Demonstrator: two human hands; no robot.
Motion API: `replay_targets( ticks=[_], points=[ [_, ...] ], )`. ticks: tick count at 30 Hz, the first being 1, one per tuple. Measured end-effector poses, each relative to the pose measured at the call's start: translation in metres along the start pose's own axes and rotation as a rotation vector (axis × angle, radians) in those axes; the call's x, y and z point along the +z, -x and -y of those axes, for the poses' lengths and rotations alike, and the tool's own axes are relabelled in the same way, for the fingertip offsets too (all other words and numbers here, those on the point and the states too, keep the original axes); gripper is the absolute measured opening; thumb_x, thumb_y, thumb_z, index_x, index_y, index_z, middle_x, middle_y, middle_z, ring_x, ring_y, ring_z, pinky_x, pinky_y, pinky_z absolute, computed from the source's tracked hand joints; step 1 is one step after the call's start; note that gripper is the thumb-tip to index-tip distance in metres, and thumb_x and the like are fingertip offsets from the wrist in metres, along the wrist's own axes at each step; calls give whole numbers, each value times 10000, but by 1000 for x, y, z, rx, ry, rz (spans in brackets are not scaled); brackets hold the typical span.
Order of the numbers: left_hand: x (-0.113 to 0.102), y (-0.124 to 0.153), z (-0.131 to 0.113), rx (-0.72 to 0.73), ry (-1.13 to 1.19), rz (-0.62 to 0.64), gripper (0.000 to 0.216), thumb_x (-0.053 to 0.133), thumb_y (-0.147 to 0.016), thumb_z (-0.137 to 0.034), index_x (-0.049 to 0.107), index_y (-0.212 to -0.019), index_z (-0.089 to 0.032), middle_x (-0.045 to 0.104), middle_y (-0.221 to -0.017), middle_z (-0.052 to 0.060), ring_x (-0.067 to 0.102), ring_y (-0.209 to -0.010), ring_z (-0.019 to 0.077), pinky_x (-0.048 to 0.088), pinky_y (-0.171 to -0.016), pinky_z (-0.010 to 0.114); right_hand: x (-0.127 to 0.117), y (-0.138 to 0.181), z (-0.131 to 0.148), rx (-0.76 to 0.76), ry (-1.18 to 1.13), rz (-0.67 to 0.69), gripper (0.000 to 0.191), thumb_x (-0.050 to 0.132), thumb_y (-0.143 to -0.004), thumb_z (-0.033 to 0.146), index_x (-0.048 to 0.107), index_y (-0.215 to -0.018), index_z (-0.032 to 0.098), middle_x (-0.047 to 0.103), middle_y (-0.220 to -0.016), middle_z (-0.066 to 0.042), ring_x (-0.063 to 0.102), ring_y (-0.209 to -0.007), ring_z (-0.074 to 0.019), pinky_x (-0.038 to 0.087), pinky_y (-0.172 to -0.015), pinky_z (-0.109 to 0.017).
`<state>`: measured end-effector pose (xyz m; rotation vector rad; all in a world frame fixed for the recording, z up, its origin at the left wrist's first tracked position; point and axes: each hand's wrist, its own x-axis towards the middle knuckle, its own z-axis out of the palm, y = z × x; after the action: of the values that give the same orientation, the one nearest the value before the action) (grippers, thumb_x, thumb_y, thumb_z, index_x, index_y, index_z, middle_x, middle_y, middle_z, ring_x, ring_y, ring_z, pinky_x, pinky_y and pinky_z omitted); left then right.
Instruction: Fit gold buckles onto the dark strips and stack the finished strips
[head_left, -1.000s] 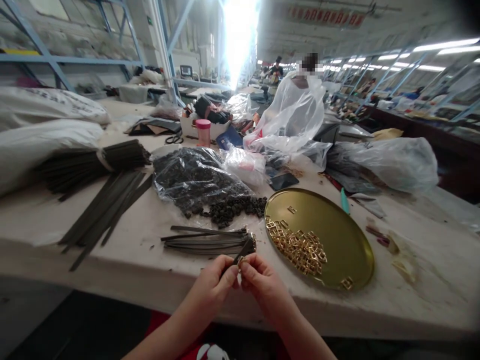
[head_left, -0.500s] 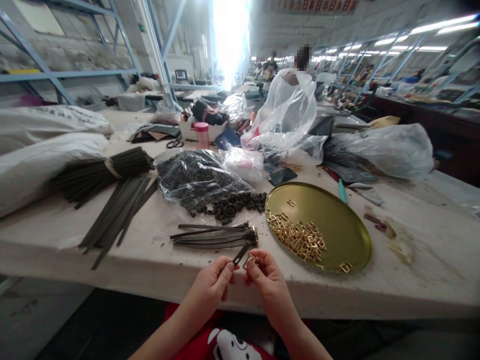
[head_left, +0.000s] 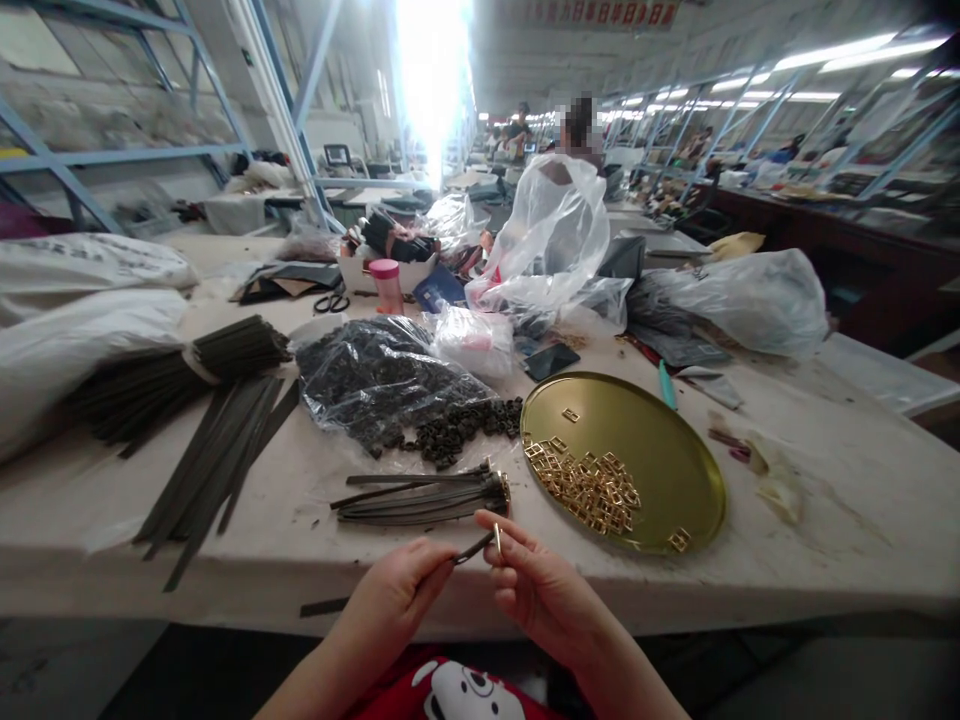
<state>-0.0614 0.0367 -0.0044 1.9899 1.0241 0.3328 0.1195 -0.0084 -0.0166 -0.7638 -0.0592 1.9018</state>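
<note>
My left hand (head_left: pixel 411 585) is closed on a narrow dark strap (head_left: pixel 472 549). A slot shows near the strap's front end, and its tail pokes out left of my wrist. Between the thumb and fingers of my right hand (head_left: pixel 529 570) is a small gold buckle (head_left: pixel 498 540), seen nearly edge-on. The strap's tip meets the buckle; whether it passes through I cannot tell. Just beyond my hands lies a bundle of straps (head_left: pixel 424 498) with gold buckles at their right ends. To the right, a round gold tray (head_left: pixel 667 460) bears a heap of loose gold buckles (head_left: pixel 592 490).
Dark strap loops (head_left: pixel 457 430) spill from a clear plastic bag (head_left: pixel 375 375). Loose straps (head_left: pixel 214 460) and a tied bundle (head_left: pixel 180 375) lie left, beside white sacks (head_left: pixel 82 330). Farther back are scissors (head_left: pixel 331 302), a pink-lidded jar (head_left: pixel 387 287) and plastic bags. A person (head_left: pixel 581 130) is beyond.
The strap and buckle have come together, the buckle turning edge-on. Both hands sit slightly lower, and the strap's tail now shows at the left. The whole view has shifted a little.
</note>
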Motion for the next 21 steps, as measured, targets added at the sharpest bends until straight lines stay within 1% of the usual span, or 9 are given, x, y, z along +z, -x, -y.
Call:
replay_targets(
  ticks=[3,6,7,9,11,13,14,17,21],
  points=[
    [-5,-5,1,13,-17,18,280,370,-889,-327,620,-901,-202,592,-827,40,527,-766,161,376,-690,231,2,-5,0,29,-4,13,444,742,-651,222,576,-1062,186,521,-643,48,468,-468,-5,399,-445,-106],
    [-4,-12,-2,9,16,30,266,370,-882,-307,613,-875,-198,595,-831,40,532,-782,167,379,-703,241,6,-12,-10,23,108,1,446,745,-640,265,573,-1044,186,521,-620,54,463,-455,-22,393,-437,-135],
    [-3,-14,-4,-4,53,23,251,374,-877,-296,602,-875,-193,599,-841,40,536,-790,168,382,-712,247,8,-15,-14,-9,173,-10,446,745,-636,288,573,-1034,183,530,-623,51,466,-454,-31,394,-437,-150],
    [-1,-18,-8,-53,187,2,211,372,-867,-278,555,-897,-177,603,-847,37,545,-768,162,397,-702,254,11,-21,-21,-146,320,-38,421,728,-646,342,573,-999,172,560,-653,34,484,-478,-53,400,-454,-178],
    [1,-20,-13,-107,336,-15,158,376,-852,-267,496,-864,-166,595,-785,25,542,-705,151,408,-654,251,13,-24,-27,-313,436,-56,364,692,-680,379,561,-951,173,575,-674,25,502,-515,-71,401,-480,-193],
    [1,-21,-16,-135,435,-4,113,388,-834,-258,449,-802,-169,569,-712,10,531,-662,145,408,-621,250,14,-25,-29,-395,494,-59,295,654,-720,383,539,-900,181,559,-650,36,506,-535,-78,394,-493,-193],
    [1,-21,-17,-141,465,12,107,392,-828,-257,433,-778,-172,558,-688,5,529,-656,145,407,-617,251,14,-26,-29,-398,502,-61,272,645,-731,381,527,-875,183,543,-633,44,499,-529,-75,387,-488,-190],
    [-2,-20,-18,-138,494,48,127,387,-834,-266,431,-764,-170,549,-693,4,529,-666,142,406,-632,253,13,-26,-28,-340,472,-65,271,654,-725,371,500,-832,175,530,-645,45,475,-515,-62,366,-459,-173],
    [-5,-18,-17,-128,396,31,144,398,-842,-251,479,-764,-161,554,-728,3,509,-707,136,384,-657,242,10,-28,-30,-176,317,-46,305,660,-715,375,470,-838,170,489,-581,63,406,-434,-36,305,-407,-150]
  ],
)
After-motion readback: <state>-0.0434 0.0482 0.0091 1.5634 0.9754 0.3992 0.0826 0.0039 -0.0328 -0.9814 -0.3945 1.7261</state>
